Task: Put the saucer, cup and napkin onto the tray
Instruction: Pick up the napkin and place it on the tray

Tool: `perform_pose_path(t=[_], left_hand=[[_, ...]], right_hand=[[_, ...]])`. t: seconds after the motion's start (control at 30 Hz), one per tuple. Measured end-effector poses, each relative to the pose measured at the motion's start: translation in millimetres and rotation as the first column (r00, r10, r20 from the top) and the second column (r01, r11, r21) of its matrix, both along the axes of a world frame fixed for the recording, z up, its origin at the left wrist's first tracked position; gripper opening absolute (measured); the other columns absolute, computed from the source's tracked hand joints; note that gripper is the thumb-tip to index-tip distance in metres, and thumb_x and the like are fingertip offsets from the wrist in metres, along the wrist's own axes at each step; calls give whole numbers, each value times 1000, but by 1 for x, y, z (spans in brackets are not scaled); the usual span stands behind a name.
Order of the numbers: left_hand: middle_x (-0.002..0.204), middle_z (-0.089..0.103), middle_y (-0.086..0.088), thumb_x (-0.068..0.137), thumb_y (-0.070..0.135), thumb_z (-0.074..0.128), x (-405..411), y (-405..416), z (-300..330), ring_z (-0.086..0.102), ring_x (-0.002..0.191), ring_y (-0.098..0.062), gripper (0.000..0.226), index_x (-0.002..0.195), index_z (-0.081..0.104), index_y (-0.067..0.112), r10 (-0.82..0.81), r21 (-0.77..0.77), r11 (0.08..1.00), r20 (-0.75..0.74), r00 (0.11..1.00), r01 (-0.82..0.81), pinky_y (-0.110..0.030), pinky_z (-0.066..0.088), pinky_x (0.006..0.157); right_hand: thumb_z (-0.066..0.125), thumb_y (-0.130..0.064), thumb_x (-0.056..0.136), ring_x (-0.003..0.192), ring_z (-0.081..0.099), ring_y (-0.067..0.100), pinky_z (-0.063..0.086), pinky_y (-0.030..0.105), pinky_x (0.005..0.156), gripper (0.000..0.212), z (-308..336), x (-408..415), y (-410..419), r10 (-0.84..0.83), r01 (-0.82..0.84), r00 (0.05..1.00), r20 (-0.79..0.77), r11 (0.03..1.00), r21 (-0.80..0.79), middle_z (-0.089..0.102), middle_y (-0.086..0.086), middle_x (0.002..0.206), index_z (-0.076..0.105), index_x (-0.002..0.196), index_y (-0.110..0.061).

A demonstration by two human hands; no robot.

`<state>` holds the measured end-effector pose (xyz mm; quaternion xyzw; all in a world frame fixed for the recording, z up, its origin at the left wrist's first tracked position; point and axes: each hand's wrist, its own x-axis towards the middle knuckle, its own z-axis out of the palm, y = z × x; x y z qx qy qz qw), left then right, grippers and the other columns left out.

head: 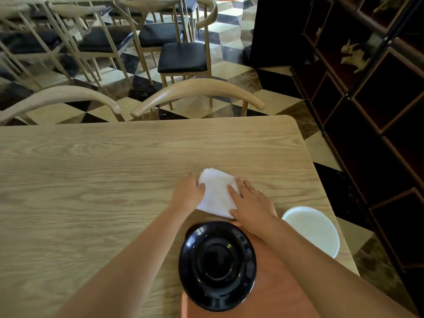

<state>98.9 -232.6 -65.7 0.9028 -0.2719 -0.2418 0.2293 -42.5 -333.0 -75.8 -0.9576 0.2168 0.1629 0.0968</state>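
Observation:
A white folded napkin [215, 192] lies on the wooden table [103, 171], just beyond the orange-brown tray [275, 283]. My left hand [189, 193] touches the napkin's left edge, thumb on the paper. My right hand [250, 201] lies flat on its right side with fingers spread. Neither hand has lifted it. A glossy black saucer [217, 265] sits on the tray's left part, overhanging its left edge. A white cup [314, 230] stands on the table to the right of the tray, near the table's right edge.
Two curved wooden chair backs [197, 92] stand against the table's far edge, with more chairs behind on a checkered floor. A dark shelving unit [367, 99] runs along the right. Bare tabletop stretches to the left.

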Motion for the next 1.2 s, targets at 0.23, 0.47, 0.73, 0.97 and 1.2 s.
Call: perform_pose_path(t=[0.23,0.47,0.73,0.97,1.2], left_hand=[[91,57,-11,85,10,54,8,-2,4,54,82,-27,8,77,52,12,236,-84,945,-491,838,-315,-34,43,67],[94,61,-13,86,11,57,7,-2,6,57,84,-26,16,99,63,4,194,-98,954,-518,833,-284,-29,43,65],[84,65,-11,85,9,60,-14,29,36,60,75,-23,9,80,66,14,123,-319,858,-633,765,-402,-34,50,76],[73,73,2,89,5,53,-47,70,62,67,65,-10,16,98,66,9,-70,-473,742,-760,646,-476,-25,57,63],[78,74,11,88,4,55,-102,87,64,67,78,-7,33,110,62,27,36,-537,692,-641,766,-482,-26,57,67]], right_hand=[[39,-35,97,145,-7,22,21,41,112,66,1,0,2,-7,7,1000,-10,1000,30,-10,6,158,0,148,-21],[40,-33,96,145,-6,21,18,40,113,65,5,0,1,-14,15,1000,-22,998,59,-11,5,158,1,148,-23],[51,-25,93,132,35,21,30,31,105,45,26,-1,1,-449,218,830,332,808,548,39,7,145,42,136,-18],[59,-11,87,86,62,14,48,24,69,35,51,-24,17,-777,146,581,243,393,908,67,2,106,59,117,-29],[61,-3,84,85,66,12,56,30,74,41,66,-84,27,-804,92,511,305,404,910,67,1,104,63,100,-41]])
